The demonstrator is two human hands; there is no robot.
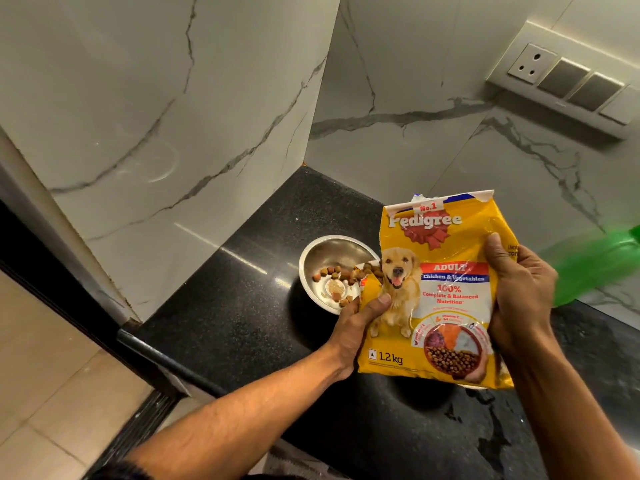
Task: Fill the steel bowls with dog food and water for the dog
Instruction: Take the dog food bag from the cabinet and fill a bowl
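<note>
We find the Pedigree dog food bag (440, 289) held over the black granite counter (221, 323) in both hands. The left hand (356, 323) is clamped on the bag's lower edge at about 7 o'clock, thumb on the printed face. The right hand (519, 296) is closed around the edge at 3 o'clock.

In our judgement the grip serves as a spout. A corner of the bag at 9 o'clock hangs over the steel bowl (332, 271), and kibble (341, 271) lies at that opening and across the bowl's floor (a thin scatter only, so filling looks barely begun).

The bowl sits on the counter at 10 o'clock from the bag, near the marble wall corner (311, 133). A pale rim showing under the bag's bottom edge may be a second bowl; we cannot tell. A green plastic item (595, 268) at 3 o'clock is too blurred to identify.
</note>
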